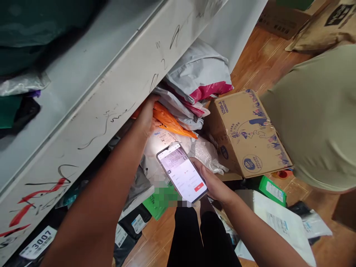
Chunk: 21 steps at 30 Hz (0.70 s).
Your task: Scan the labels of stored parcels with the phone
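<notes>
Left hand (150,115): reaching into the parcel pile under the shelf edge, against the orange bag; its fingertips are partly hidden, so I cannot tell how firmly they close.
Right hand (207,178): closed around the lower right side of the phone, thumb along its edge.
Phone look: a dark-edged smartphone (182,174), tilted, its screen lit, with a greyish camera picture on top, a white panel below and a red button near the bottom.
Phone place: in the right hand, over the lower parcels; I see bright light on the white plastic parcel (151,148) with a printed label just beyond its top edge.
Orange bag: a crumpled, glossy orange plastic bag (174,122), below the grey-and-magenta plastic parcel (200,74) and above the white one.
Count: I make it one phone, one orange bag, one blue-printed brown cardboard box (247,133) beside the pile and two green packages, the flat bright green packet (160,200) below the phone and the small green box (273,190) on the floor; I cannot count the overlapping parcels exactly.
Shelf: white metal shelf (111,85) with black and red scribbles.
Right side: a person in an olive top (319,118), close to the box.
</notes>
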{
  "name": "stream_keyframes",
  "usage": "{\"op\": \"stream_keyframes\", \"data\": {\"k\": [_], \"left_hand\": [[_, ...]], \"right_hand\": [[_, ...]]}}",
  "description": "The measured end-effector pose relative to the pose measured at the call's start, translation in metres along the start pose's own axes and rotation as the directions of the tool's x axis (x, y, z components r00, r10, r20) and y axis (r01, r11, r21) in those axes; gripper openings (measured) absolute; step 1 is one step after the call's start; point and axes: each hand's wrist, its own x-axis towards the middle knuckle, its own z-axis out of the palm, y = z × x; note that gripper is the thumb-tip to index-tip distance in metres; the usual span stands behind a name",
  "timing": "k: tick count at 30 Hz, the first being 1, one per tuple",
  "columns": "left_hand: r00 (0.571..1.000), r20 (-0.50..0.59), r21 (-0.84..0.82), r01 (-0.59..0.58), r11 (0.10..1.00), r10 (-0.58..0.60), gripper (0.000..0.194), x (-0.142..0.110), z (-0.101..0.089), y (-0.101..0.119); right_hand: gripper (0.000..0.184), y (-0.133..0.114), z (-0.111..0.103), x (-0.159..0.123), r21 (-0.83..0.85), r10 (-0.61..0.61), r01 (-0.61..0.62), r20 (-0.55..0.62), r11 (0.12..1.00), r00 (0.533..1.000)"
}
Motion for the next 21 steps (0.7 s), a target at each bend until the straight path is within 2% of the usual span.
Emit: {"op": "stream_keyframes", "data": {"k": [3,8,13,21], "left_hand": [[1.0,-0.014,-0.029,0.017,0.999,-0.017,0.066,-0.001,-0.01,-0.006],[0.995,0.083,-0.074,0.056,0.996,-0.049,0.072,-0.001,-0.025,-0.008],[0.993,0.12,-0.125,-0.005,0.992,0.02,0.066,0.003,-0.03,-0.012],[0.988,0.157,-0.131,0.021,0.991,0.0,0.065,0.007,-0.033,-0.013]], "right_hand": [[0.06,0.005,0.003,0.012,-0.006,-0.033,0.033,-0.005,0.999,0.999],[0.059,0.006,0.006,0.022,-0.001,-0.053,0.053,-0.01,0.999,0.999],[0.06,0.003,0.009,0.022,-0.011,-0.057,0.057,-0.01,0.998,0.998],[0.057,0.001,0.011,0.023,0.007,-0.055,0.055,-0.003,0.998,0.998]]}}
